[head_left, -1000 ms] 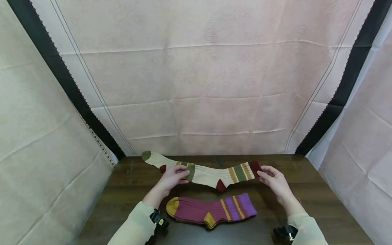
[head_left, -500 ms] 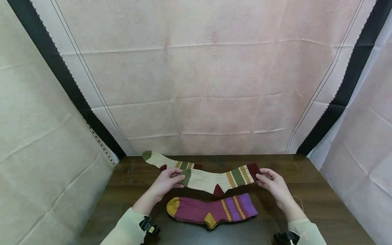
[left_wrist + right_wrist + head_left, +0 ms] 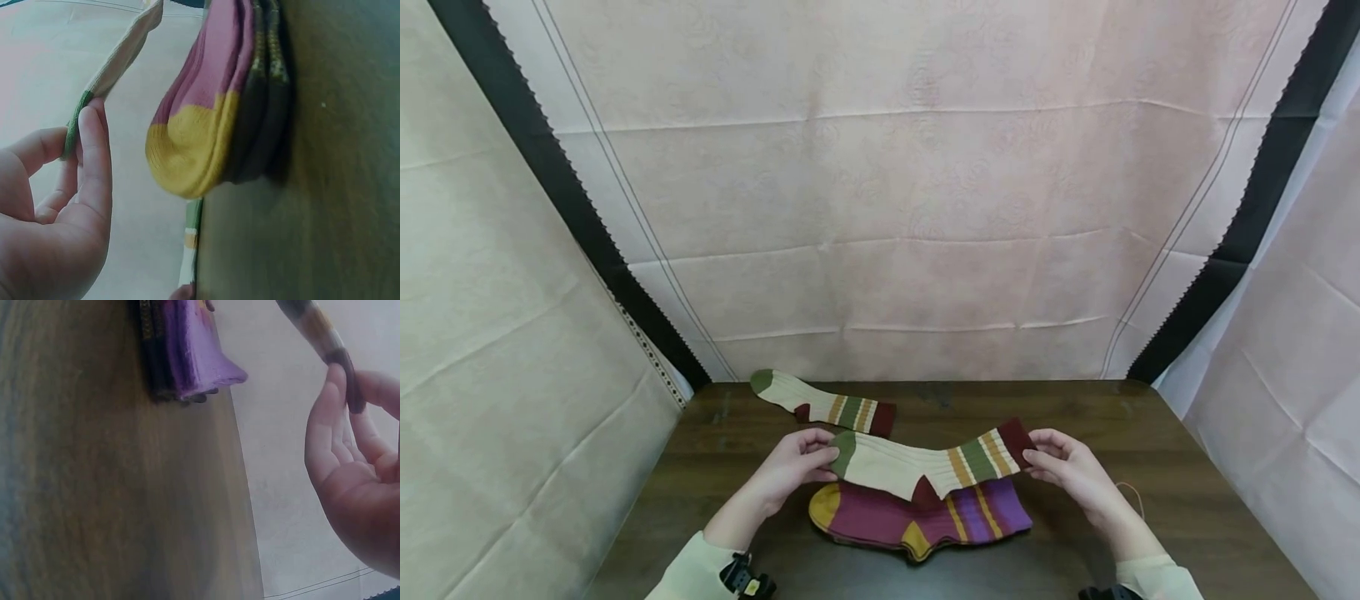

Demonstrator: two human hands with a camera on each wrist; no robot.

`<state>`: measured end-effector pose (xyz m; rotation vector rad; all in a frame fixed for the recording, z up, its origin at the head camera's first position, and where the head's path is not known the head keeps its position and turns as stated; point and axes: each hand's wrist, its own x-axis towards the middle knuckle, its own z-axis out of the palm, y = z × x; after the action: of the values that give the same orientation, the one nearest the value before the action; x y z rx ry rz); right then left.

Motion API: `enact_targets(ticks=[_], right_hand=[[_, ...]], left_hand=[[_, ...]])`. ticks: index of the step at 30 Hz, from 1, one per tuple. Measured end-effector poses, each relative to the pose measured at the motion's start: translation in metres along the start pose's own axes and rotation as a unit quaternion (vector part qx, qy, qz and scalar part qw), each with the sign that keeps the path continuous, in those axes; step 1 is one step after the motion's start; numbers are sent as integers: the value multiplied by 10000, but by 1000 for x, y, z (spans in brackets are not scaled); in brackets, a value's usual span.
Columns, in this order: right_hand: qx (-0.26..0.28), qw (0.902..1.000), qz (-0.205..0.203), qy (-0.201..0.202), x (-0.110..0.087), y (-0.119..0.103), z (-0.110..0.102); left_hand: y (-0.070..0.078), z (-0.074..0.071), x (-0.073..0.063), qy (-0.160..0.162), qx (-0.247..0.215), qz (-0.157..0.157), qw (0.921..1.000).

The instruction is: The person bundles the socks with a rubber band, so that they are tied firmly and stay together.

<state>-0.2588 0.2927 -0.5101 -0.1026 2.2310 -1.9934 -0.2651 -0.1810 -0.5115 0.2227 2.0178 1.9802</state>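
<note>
Fingers pinching the green toe (left hand (image 3: 797, 467)) and maroon cuff (right hand (image 3: 1071, 467)), we held a striped cream knit sock (image 3: 887, 462) over plum-and-yellow knit socks (image 3: 887, 521); its matching cream sock (image 3: 827, 404) lay near the far edge of the brown wooden desk (image 3: 722, 450); positioning seemed underway, level lowering needed next

I can't read any word, number or brand here. On the left wrist (image 3: 735, 523), a black device (image 3: 737, 572) carries a yellow patch (image 3: 752, 587), too small for me to tell whether anything is printed on it. The cream sock (image 3: 883, 467) and the purple socks (image 3: 880, 514) show no legible lettering, nor does the far cloth (image 3: 925, 208).
</note>
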Motion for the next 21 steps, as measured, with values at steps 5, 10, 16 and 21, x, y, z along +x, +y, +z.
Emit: enact_targets(ticks=[5,10,16,21], right_hand=[[13,9982,-16,-605,-2,4,0],[11,9941,-46,-1082,-5,5,1],[-68,9902,-94,-1394,-9,6,0],[-63,9888,-53,-1489,-10,7,-1]], left_hand=[[-7,-4,-7,-167,-68,-124,9998],[-9,-6,-17,-263,-129,-175,9994],[-9,-8,-26,-342,-245,-186,9989],[-8,-7,-32,-517,-277,-198,9981]])
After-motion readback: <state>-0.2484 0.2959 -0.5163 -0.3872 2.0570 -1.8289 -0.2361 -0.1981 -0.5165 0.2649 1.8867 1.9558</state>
